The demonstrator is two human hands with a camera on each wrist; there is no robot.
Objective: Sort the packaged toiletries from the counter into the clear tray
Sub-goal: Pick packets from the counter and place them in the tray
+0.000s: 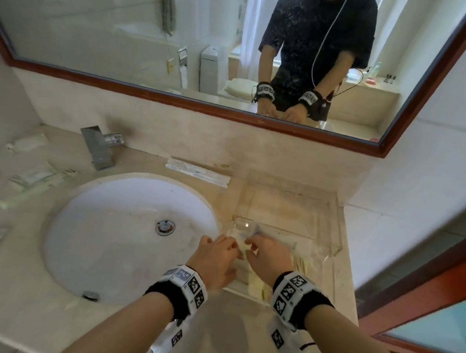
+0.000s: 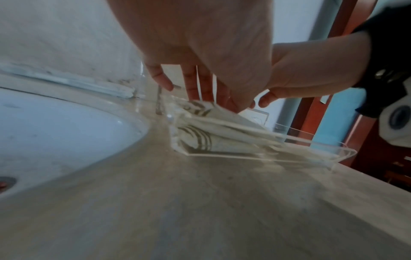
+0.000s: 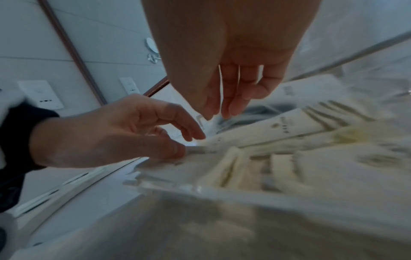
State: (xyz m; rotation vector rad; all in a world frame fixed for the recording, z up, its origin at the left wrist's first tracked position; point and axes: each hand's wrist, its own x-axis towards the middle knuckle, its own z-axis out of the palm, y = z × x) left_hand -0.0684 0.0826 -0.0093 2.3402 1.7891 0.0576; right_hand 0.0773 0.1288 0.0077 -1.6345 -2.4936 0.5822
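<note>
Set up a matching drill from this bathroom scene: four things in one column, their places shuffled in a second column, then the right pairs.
Things:
1. clear tray
2. faucet
3. long flat packet
4. left hand

Places:
A. behind the sink, against the back wall
B. on the counter, right of the sink
C. on the far rim of the sink, toward its left
D. at the tray's near-left corner, facing the right hand

Pairs: 1-B, 2-C, 3-A, 4-D
</note>
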